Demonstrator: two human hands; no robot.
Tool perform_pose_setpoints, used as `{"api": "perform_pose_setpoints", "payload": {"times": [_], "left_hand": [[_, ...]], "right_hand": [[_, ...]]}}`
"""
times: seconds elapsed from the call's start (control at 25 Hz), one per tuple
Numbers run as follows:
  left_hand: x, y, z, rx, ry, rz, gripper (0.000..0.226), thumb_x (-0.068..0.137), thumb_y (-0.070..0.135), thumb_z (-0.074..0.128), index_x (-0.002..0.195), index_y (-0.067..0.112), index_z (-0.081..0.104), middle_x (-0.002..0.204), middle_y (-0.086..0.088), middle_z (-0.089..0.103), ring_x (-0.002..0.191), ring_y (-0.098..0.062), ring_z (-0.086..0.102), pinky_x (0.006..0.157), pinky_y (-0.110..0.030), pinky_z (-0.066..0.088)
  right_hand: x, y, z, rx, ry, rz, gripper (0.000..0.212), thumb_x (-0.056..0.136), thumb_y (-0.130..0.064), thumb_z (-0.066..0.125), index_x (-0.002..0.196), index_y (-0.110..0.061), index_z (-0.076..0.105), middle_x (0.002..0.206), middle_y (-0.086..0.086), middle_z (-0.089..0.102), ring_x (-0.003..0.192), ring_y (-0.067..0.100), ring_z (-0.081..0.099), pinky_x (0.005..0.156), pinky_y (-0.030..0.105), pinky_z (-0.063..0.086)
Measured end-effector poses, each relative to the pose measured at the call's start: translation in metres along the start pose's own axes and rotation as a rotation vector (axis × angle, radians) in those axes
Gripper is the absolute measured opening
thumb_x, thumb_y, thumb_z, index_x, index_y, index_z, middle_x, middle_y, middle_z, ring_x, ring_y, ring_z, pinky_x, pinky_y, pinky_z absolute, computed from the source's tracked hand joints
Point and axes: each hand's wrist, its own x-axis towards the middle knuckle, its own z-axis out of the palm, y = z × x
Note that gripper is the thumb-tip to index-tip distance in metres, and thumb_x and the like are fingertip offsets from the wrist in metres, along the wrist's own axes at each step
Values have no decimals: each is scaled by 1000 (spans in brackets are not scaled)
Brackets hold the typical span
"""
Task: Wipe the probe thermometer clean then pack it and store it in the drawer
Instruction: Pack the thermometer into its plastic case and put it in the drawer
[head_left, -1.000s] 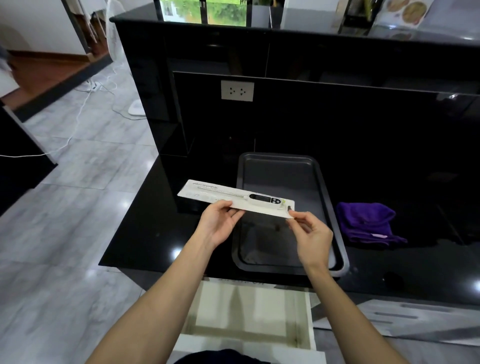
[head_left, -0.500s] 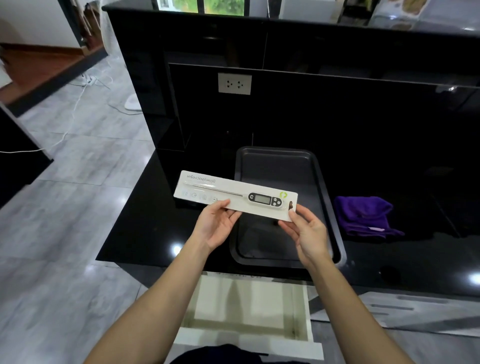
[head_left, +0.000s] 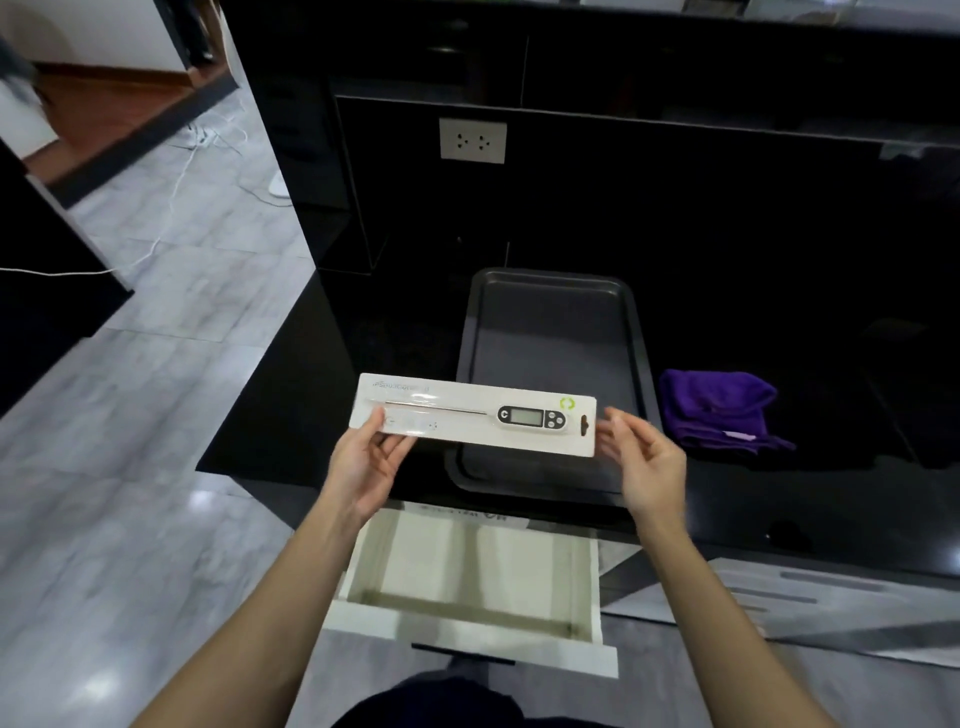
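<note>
Head view — black glossy counter (head_left: 291, 415), grey marbled floor (head_left: 171, 322); left hand (head_left: 363, 462) pinching packed thermometer (head_left: 475, 414), right hand (head_left: 647, 460) loose beside it.

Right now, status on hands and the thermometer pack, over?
Left hand grips the thermometer pack at its probe end; right hand open, just off the other end. Pack over the baking tray. Drawer open below, unobstructed.

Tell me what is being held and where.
The left hand pinches the packaged thermometer at its probe end; the right hand is open beside the other end.
</note>
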Motion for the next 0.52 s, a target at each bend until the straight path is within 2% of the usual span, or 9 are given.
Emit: {"api": "perform_pose_setpoints", "payload": {"times": [0.12, 0.2, 0.32, 0.4, 0.52], "left_hand": [[-21, -7, -18, 30, 37, -4, 26, 99, 18, 45, 117, 11, 62, 101, -4, 76, 91, -14, 73, 70, -24, 60], [-37, -9, -37, 34, 78, -43, 26, 99, 17, 44, 109, 12, 67, 96, -4, 77, 86, -13, 74, 67, -23, 60], [-61, -12, -71, 28, 148, -83, 33, 99, 17, 43, 96, 12, 75, 97, -8, 76, 85, -16, 74, 66, -26, 61], [-71, -18, -95, 61, 199, -91, 28, 99, 17, 43, 111, 10, 67, 106, -10, 74, 88, -17, 73, 71, -29, 61], [-71, -40, -122, 125, 316, -121, 35, 99, 15, 44, 131, 4, 51, 121, -14, 65, 91, -20, 73, 76, -30, 60]], "right_hand": [[-10, 17, -43, -401, 129, -230, 32, 99, -23, 51, 126, -10, 63, 123, 3, 67, 119, 13, 60, 102, 33, 46], [-13, 35, -71, -641, 193, -244, 37, 101, -24, 44, 134, -11, 56, 137, 3, 58, 134, 15, 46, 110, 35, 37], [-17, 68, -99, -911, 133, -174, 46, 103, -26, 34, 143, -4, 42, 151, 11, 41, 146, 23, 25, 118, 40, 24], [-23, 86, -107, -1097, 63, -156, 53, 102, -29, 26, 144, 1, 38, 153, 17, 35, 146, 31, 23, 120, 45, 19], [-29, 97, -111, -1234, 29, -187, 63, 98, -37, 16, 145, 2, 35, 155, 18, 31, 146, 33, 23, 120, 44, 16]]}}
